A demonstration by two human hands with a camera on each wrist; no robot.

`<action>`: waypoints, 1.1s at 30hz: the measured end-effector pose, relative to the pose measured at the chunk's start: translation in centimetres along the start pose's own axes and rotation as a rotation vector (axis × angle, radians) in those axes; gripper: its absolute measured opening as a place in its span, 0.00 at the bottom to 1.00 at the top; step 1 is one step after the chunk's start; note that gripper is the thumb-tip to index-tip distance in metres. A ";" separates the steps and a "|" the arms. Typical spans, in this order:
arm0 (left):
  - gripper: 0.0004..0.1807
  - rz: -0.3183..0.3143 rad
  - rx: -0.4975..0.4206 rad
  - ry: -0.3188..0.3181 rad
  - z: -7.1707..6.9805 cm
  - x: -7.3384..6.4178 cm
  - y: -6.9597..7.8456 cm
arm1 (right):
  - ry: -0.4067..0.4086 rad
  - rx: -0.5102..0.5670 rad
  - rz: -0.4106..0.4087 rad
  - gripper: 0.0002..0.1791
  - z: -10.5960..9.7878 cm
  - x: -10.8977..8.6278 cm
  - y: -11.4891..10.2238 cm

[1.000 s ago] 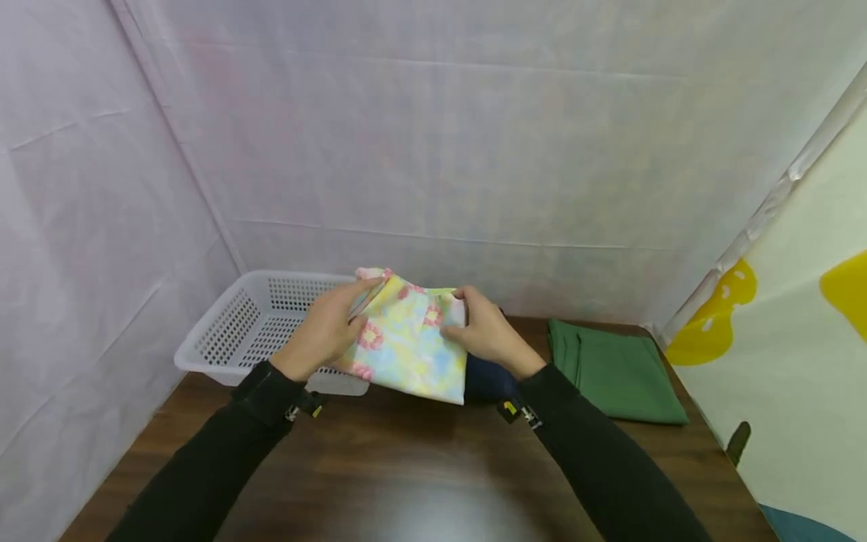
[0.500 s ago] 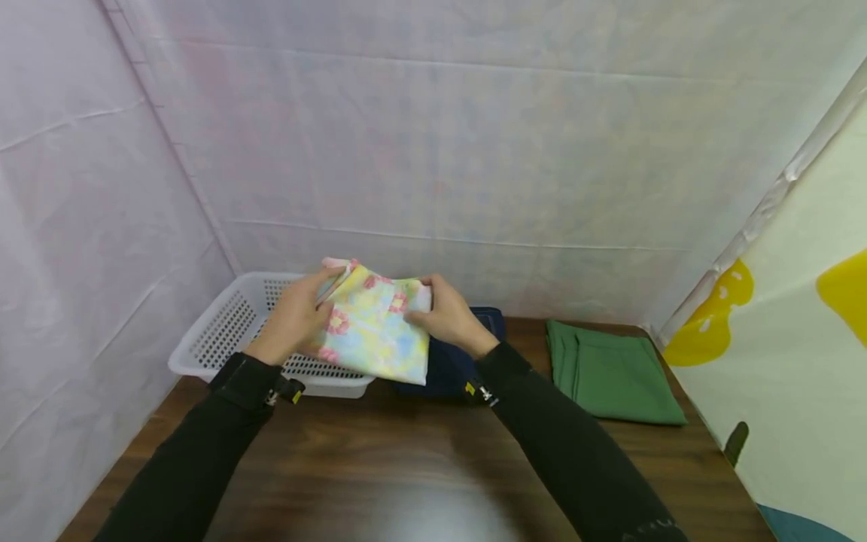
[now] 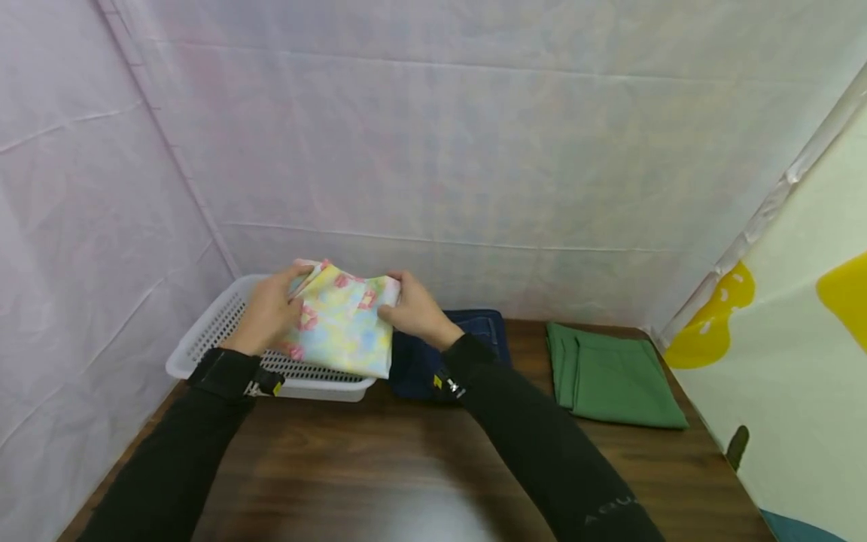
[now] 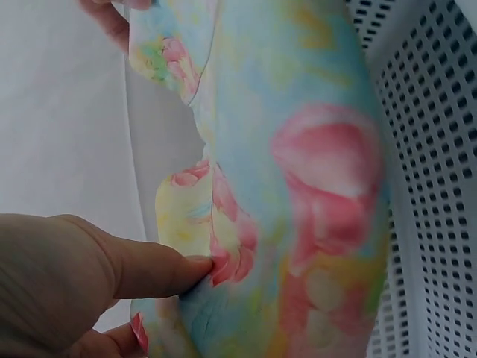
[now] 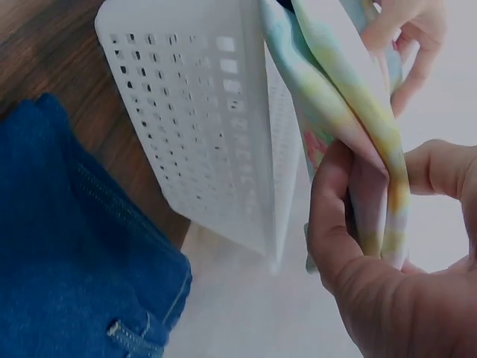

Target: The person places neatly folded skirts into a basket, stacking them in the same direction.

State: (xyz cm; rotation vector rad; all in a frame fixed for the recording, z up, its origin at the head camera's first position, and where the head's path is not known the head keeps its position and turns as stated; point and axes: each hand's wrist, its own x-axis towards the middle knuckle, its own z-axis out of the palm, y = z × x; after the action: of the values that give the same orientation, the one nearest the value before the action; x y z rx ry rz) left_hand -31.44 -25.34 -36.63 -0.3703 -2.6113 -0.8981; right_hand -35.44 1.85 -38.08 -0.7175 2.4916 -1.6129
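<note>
Between both hands hangs a folded floral cloth [image 3: 345,324] in yellow, pale blue and pink, held above the white plastic basket [image 3: 325,389]. My left hand [image 3: 267,310] pinches its left upper edge, thumb on the near face, as the left wrist view also shows. At the cloth's right upper corner my right hand [image 3: 418,309] grips the layers between thumb and fingers. The right wrist view shows the cloth's stacked folds [image 5: 358,112] in that grip. Part of the basket's inside is hidden behind the cloth and the left hand.
Folded blue denim [image 3: 484,329] lies just right of the basket, partly beneath the right forearm. Farther right rests a folded green cloth [image 3: 623,380] near the table's right edge. White fabric walls [image 3: 433,150] rise behind the wooden table [image 3: 352,467] and at its left.
Both hands have carried the floral cloth leftward, from partly over the denim to over the basket. More of the denim shows now. The green cloth stays where it was.
</note>
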 end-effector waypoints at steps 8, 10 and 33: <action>0.33 -0.021 0.049 0.030 -0.6 0.0 -1.4 | 0.014 -0.035 0.025 0.41 1.9 0.7 -0.8; 0.33 0.000 0.089 0.047 -0.7 0.1 -1.8 | 0.011 -0.055 0.034 0.40 2.3 0.8 -1.0; 0.25 -0.037 0.198 -0.175 1.1 -1.9 -0.7 | -0.024 -0.193 -0.100 0.27 -0.6 -1.9 2.3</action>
State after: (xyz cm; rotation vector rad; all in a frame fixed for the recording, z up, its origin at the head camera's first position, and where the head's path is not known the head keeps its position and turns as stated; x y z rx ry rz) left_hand -30.25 -25.38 -38.61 -0.3625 -2.8452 -0.6362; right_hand -34.71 3.98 -40.19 -0.8919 2.6589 -1.3956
